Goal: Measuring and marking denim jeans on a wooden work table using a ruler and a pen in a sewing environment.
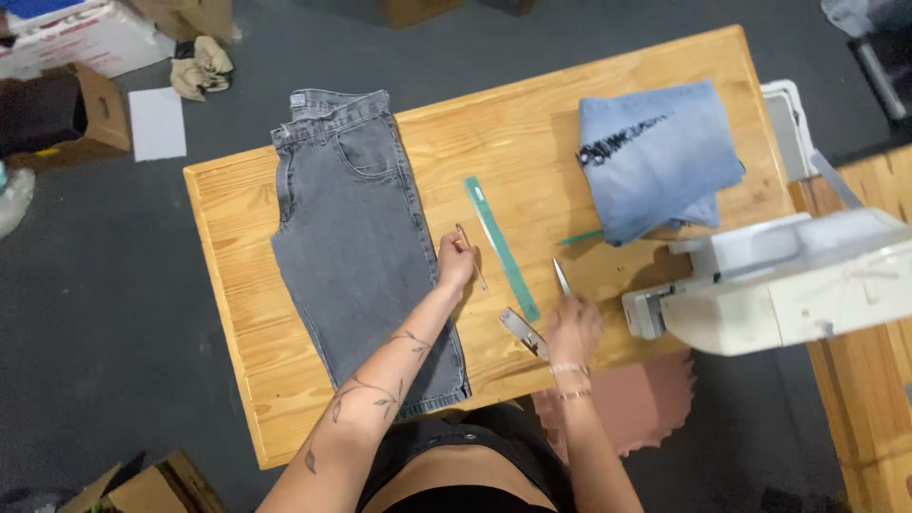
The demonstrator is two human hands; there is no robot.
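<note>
Nearest the camera, the left hand (456, 261) rests at the edge of grey jeans (356, 237) spread flat on a wooden table (532, 123), fingers pinched together on a thin pencil (470, 255) that slants across the wood just beside the cloth. Right of it, the right hand (573, 328) is closed around scissors (543, 318), one blade pointing up the table and the handle end angled toward the body. Between the two hands lies a long green ruler (502, 247), set diagonally. Farther back, folded pale blue denim (655, 157) with a dark frayed mark sits on the table's far right part, near a white sewing machine (788, 280). On the dark floor at upper left are a brown carton (81, 114), a white box (85, 38) with red print, a white paper sheet (158, 123) and a crumpled beige cloth (199, 68).
</note>
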